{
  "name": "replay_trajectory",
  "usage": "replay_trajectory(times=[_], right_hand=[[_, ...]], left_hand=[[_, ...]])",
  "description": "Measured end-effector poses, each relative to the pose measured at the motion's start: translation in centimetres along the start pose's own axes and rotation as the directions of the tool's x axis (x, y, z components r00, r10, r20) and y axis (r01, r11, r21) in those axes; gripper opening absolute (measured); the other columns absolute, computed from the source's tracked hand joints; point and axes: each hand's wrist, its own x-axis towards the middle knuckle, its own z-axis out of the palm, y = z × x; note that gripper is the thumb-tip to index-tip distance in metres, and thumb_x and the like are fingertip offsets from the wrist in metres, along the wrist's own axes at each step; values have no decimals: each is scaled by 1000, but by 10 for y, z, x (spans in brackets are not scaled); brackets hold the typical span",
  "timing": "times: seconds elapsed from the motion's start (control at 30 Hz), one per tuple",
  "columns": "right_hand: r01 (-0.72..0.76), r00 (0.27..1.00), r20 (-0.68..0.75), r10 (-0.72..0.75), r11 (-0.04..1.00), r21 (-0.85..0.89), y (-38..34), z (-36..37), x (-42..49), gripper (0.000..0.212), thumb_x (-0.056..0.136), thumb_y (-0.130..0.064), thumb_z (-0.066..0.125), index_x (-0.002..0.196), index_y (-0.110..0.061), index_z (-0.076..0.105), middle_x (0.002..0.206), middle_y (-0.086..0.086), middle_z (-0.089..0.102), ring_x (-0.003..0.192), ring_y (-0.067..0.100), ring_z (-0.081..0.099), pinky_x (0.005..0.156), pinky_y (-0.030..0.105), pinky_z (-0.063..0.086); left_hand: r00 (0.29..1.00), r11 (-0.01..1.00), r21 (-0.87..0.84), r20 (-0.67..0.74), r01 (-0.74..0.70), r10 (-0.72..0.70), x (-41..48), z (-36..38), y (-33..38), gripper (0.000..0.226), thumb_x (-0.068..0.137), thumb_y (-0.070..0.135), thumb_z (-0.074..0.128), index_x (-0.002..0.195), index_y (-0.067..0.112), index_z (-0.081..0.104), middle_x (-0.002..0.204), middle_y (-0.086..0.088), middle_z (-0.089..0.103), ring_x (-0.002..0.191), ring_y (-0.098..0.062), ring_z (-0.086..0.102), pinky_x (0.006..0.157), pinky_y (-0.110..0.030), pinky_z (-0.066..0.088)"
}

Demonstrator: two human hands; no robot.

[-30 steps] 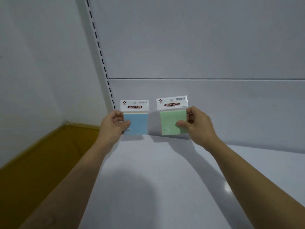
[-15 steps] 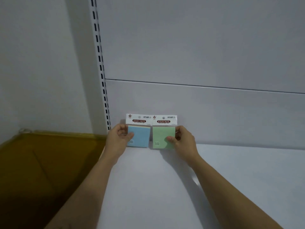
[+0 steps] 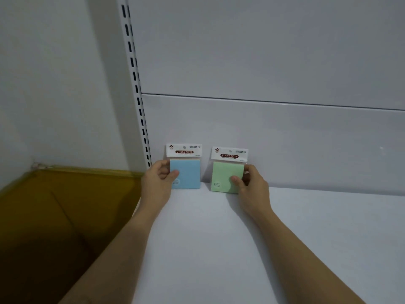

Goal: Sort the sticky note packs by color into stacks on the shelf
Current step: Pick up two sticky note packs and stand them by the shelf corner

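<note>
Both packs are standing on edge at the back of the shelf (image 3: 241, 238), so I'm thinking either could be tipping forward or sliding flat the moment its pinch is loosening, since nothing but the back panel (image 3: 285, 145) is propping them. The left hand (image 3: 158, 183) is pinching the blue pack (image 3: 187, 174) by its left edge near the shelf's back-left corner. The right hand (image 3: 252, 187) is pinching the green pack (image 3: 223, 176) by its right edge, the two packs standing just apart.
</note>
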Motion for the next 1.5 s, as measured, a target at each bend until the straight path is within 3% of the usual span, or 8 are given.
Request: replay_trajectory(times=[0.1,0.23,0.43,0.73,1.1,1.3,1.37,1.5], right_hand=[[1,1000,-1,-1,1000,-22,3,2,2,17,90,-21,63,105,-21,56,81,-21,58,79,9,57,66,23,40],[-25,1000,14,26,999,-25,5,3,3,19,89,-31,65,98,-18,55,83,-12,60,82,14,58,70,28,42],[-51,998,36,54,994,-97,6,3,2,20,83,-27,71,97,-19,59,86,-8,63,85,15,60,74,27,44],[-28,998,46,39,975,-219,5,6,4,20,83,-27,68,101,-18,67,83,-9,63,87,16,61,79,29,44],[-17,997,71,40,953,-301,3,5,3,21,85,-33,65,97,-16,65,83,-5,65,86,20,61,90,38,44],[-46,997,46,56,980,-195,0,1,-6,29,80,-36,72,103,-19,66,95,-7,68,93,14,64,82,30,48],[4,999,45,8,965,-262,-2,-1,-12,37,79,-37,73,109,-18,65,104,-4,66,100,16,60,83,30,46],[88,994,-27,-108,907,-411,-14,-14,-15,60,79,-43,71,130,-17,53,129,1,56,121,20,47,98,32,38]], left_hand=[[999,999,47,-44,-19,22,0,2,0,24,84,9,70,102,21,59,86,3,66,81,-13,65,74,-28,54],[996,995,95,-81,-17,25,-2,3,1,25,83,13,72,107,13,64,81,5,65,75,-6,63,67,-17,49],[1000,987,160,-28,5,0,-3,0,-2,38,81,11,75,117,10,62,99,-3,69,88,-14,65,76,-21,52],[999,974,226,-49,5,6,-3,-2,-2,35,85,5,69,119,9,62,99,-2,67,88,-12,63,69,-12,47],[998,971,240,-66,10,6,-3,-1,-1,36,85,6,69,120,9,61,100,-3,67,89,-13,63,78,-20,50],[999,980,199,-36,6,1,-10,-9,-1,40,82,8,72,120,9,59,106,-7,68,91,-14,63,79,-21,50],[999,963,269,-34,-16,26,-15,-15,0,47,81,13,74,124,10,55,111,-5,65,99,-16,61,79,-19,46],[981,889,439,-76,-130,181,-18,-25,20,52,84,23,71,130,11,49,127,-6,56,117,-23,52,95,-33,45]])
